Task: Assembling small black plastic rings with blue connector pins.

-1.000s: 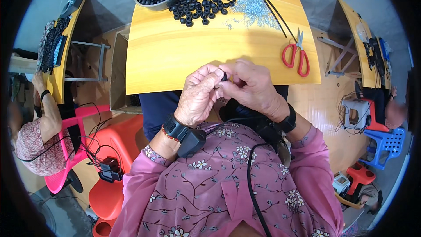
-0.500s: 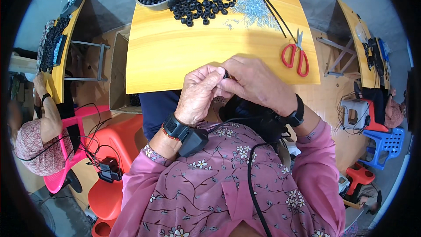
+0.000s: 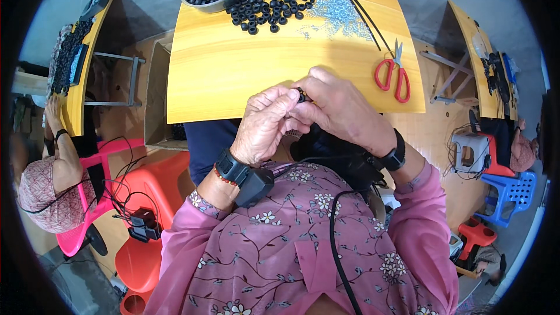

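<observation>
At the near edge of our desk [image 3: 245, 70], our left hand [image 3: 265, 119] pinches a small black bead [image 3: 301, 97]; what our right hand [image 3: 344, 108] grasps beside it we cannot tell. We seem to be working it, needing a steady pinch next. Loose beads [image 3: 273, 8] lie far, scissors [image 3: 398, 62] right, a red chair [image 3: 154, 184] left.

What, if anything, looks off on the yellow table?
Possible spill: black beads lie loose beside the filled bowl, and small pale-blue pieces are scattered next to them, uncontained. Whether spilled or laid out, I can't tell. Nothing looks visibly damaged.
</observation>
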`<state>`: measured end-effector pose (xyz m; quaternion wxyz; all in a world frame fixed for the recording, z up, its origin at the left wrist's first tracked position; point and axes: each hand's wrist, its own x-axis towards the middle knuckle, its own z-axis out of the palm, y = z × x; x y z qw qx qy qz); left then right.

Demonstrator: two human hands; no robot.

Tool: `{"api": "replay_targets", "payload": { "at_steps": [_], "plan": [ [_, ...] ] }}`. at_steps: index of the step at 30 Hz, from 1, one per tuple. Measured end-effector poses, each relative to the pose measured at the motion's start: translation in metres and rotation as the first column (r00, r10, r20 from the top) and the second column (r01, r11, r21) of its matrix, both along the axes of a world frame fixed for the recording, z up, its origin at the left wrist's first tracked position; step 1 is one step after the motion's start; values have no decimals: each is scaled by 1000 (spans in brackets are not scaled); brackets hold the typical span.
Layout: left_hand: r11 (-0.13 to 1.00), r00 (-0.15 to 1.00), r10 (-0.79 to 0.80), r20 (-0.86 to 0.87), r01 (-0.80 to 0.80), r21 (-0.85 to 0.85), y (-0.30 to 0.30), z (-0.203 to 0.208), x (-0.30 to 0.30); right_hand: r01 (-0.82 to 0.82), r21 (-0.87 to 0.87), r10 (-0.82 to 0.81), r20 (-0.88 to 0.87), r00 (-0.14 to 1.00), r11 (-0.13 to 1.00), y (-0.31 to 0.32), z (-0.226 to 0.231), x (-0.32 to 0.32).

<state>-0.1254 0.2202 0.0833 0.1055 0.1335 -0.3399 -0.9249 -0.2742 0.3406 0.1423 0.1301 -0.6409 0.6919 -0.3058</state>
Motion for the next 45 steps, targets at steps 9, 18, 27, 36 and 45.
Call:
{"api": "replay_targets", "payload": {
  "at_steps": [9,18,27,36,45],
  "plan": [
    [948,990,122,65,-96,-304,3,6,0,-36,51,43,-133,990,998,-4,2,1],
    [948,986,141,92,-108,-300,7,1,-2,-73,39,80,-210,975,997,-6,-5,2],
    [992,996,83,-34,-79,94,-8,0,-4,36,-18,-32,213,976,999,-14,-1,-9],
    [987,996,87,32,-91,131,-14,-9,-3,231,-75,-159,523,838,970,5,-43,5],
    [933,926,351,142,-333,-137,-25,10,8,112,-116,-69,322,944,987,-3,-36,9]
  ]
}}
